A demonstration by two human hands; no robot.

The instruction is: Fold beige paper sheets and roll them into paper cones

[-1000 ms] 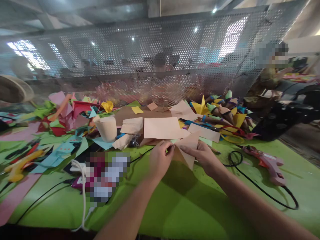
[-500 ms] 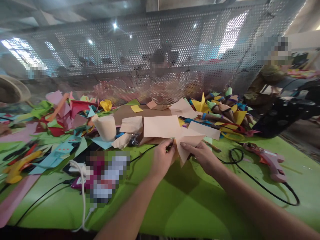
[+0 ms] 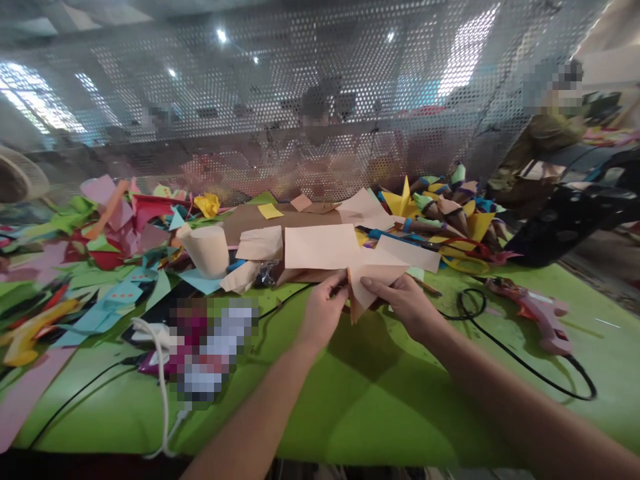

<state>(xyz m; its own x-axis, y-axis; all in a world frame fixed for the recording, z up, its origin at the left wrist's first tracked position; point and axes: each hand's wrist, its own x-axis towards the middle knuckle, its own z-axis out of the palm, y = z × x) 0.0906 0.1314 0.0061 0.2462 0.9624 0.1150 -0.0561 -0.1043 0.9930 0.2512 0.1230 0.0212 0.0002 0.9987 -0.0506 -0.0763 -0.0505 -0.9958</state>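
Observation:
A pale, folded paper piece (image 3: 367,283) with pointed corners is held above the green table between both hands. My left hand (image 3: 325,308) pinches its left edge between thumb and fingers. On the right side, my right hand (image 3: 407,303) grips the paper with the thumb on top and the fingers behind it. Just beyond lies a pale rectangular sheet (image 3: 320,247), and another pale sheet (image 3: 413,253) is at the right. Crumpled pale paper (image 3: 260,243) and a whitish cup-shaped roll (image 3: 207,251) stand to the left.
A pink glue gun (image 3: 543,313) with a looping black cord lies right on the green table (image 3: 400,407). Left are a power strip (image 3: 220,350), cables and a heap of coloured paper (image 3: 125,220). Rolled paper pieces (image 3: 450,210) lie before a perforated metal screen (image 3: 280,87). A person sits far right.
The held paper has tilted slightly, and its lower point sits a little higher. Both hands still grip it. The whole view has shifted slightly.

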